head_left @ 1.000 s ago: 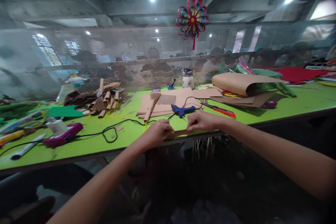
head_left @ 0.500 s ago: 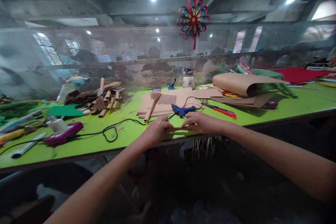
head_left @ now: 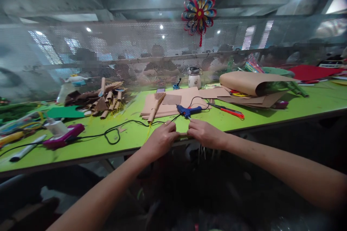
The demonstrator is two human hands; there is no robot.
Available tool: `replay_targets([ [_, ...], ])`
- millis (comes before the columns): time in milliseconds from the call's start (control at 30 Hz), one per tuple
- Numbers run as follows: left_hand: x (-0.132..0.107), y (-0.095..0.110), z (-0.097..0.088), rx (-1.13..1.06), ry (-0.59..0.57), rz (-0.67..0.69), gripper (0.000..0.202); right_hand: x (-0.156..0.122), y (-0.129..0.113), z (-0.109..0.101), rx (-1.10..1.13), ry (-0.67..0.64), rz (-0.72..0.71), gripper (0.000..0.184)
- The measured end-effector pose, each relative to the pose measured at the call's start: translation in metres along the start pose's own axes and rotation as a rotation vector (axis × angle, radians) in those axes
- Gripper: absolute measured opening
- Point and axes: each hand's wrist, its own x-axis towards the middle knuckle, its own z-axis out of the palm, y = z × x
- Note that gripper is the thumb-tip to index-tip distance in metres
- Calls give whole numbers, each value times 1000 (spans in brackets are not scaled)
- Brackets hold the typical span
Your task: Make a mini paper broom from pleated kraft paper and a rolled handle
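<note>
My left hand [head_left: 162,138] and my right hand [head_left: 205,133] are closed on the two ends of a narrow strip of brown paper [head_left: 183,134] at the table's front edge. Only its middle shows between my fingers; the ends are hidden. Just behind the hands lies a blue glue gun [head_left: 189,110] with a black cord. To its left, a rolled brown paper piece with a pleated, fanned top [head_left: 156,107] rests on a stack of brown paper sheets [head_left: 148,105]. A red and black utility knife [head_left: 229,111] lies to the right of the glue gun.
A purple power strip [head_left: 65,136] with a white plug sits at left, its cord crossing the green table [head_left: 94,148]. Behind it are piled brown paper rolls [head_left: 110,101]. A large curled brown sheet [head_left: 241,81] lies at right. A white jar [head_left: 194,79] stands near the mesh partition [head_left: 130,50].
My hands have pressed lower at the table edge, fingers curling further over the paper strip, so less of it shows. The head view has shifted slightly.
</note>
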Motion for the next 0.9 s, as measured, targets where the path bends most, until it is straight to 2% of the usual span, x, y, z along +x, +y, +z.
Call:
replay_targets([
  [233,-8,-2,6,-138,21,-59,30,-2,1,5,134,10,82,19],
  [400,-10,-5,0,-305,-86,-143,33,0,6,2,270,16,135,19],
  [567,-4,-10,-6,-404,-192,-234,28,1,13,-2,388,-7,171,14],
  [900,3,-12,-7,-412,-248,-287,17,1,18,-10,481,-112,299,10],
])
